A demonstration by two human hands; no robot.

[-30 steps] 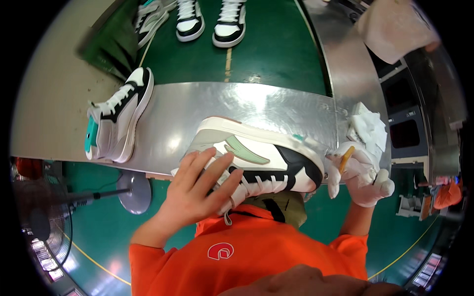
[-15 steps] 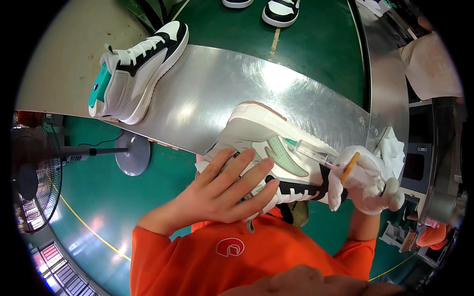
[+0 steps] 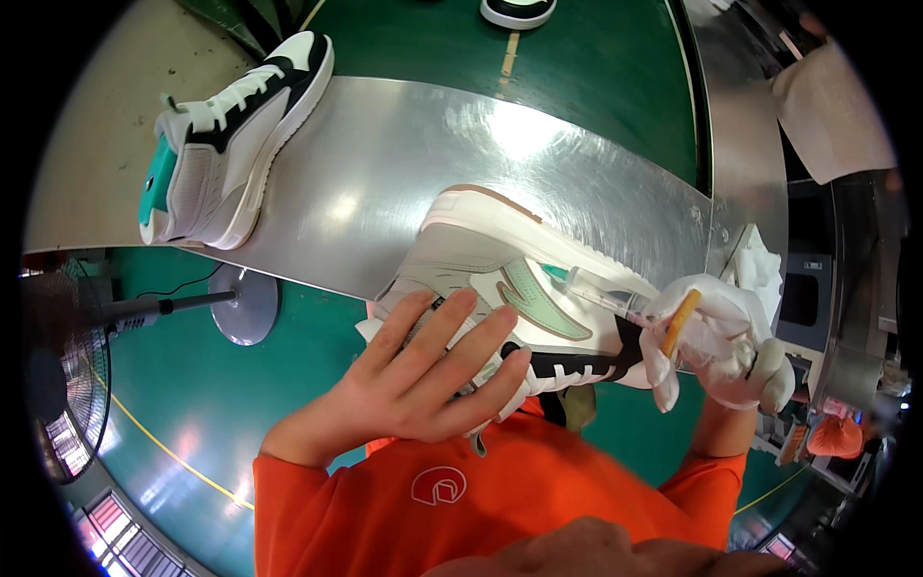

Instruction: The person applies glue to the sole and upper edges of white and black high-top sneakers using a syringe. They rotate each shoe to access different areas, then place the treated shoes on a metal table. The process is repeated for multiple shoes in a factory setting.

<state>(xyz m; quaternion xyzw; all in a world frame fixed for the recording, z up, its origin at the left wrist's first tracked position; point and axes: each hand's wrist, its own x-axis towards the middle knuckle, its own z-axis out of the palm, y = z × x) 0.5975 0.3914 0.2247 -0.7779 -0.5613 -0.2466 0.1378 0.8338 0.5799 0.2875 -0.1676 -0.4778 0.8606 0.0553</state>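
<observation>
The bare left hand (image 3: 423, 375) lies spread on the sneaker (image 3: 519, 298) at the metal table (image 3: 404, 183) edge, while the gloved right hand (image 3: 721, 346) grips a cloth and orange stick (image 3: 679, 321); advisable: steady the shoe, wipe lightly.

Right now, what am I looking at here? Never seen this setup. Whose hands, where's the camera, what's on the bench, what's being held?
There is no machine here: a person in orange sleeves works with two hands, filmed by a wide fisheye camera worn on the head and looking down, so straight edges bend near the rim. The left hand is bare and lies spread over a white sneaker with a pale green side mark, steadying it at the near edge of a shiny metal bench. The right hand wears a white glove and grips a thin yellow-orange stick at the shoe's end. A second sneaker with a teal heel lies on its side farther along the bench. A standing fan is on the green floor at left.
</observation>
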